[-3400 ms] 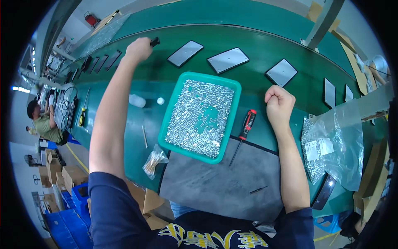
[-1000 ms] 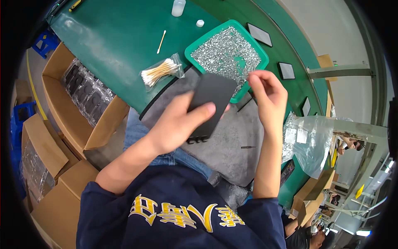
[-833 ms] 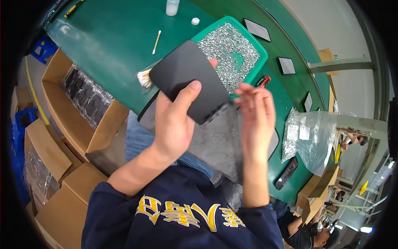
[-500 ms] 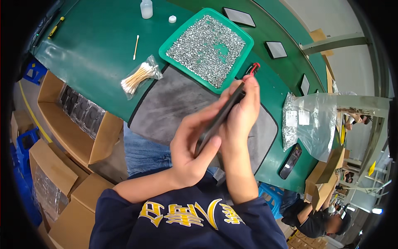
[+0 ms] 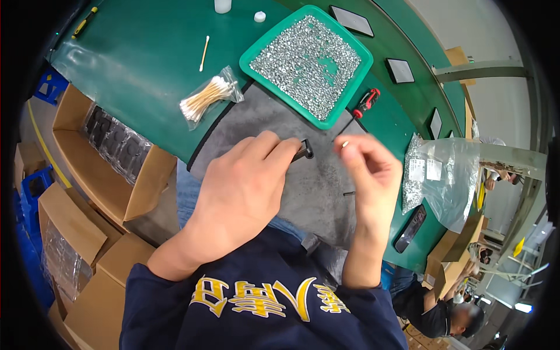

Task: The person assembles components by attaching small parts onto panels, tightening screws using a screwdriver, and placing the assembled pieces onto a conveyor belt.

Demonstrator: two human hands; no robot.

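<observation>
My left hand (image 5: 242, 181) is closed over a black part, mostly hidden under the palm; its rounded end with a hole (image 5: 308, 153) sticks out past the fingertips. Thumb and forefinger of my right hand (image 5: 373, 172) pinch a small shiny metal piece (image 5: 345, 144), too small to name. Both hands are above a grey cloth mat (image 5: 245, 119). Just beyond the right hand lies a red and black screwdriver (image 5: 366, 104), its shaft pointing toward the mat. A short dark pin-like piece (image 5: 349, 193) rests on the mat beside my right wrist.
A green tray (image 5: 248, 58) of small metal parts stands beyond the mat. Cotton swabs in a bag (image 5: 210, 96) lie left, one loose swab (image 5: 204, 53) nearby. At right are a clear bag of metal parts (image 5: 413, 175) and a phone (image 5: 410, 228). Cardboard boxes (image 5: 93, 163) flank me.
My hands have separated: the left now covers the black part, palm down, while the right has moved right with a small metal piece pinched. The table's things appear shifted rightward in view.
</observation>
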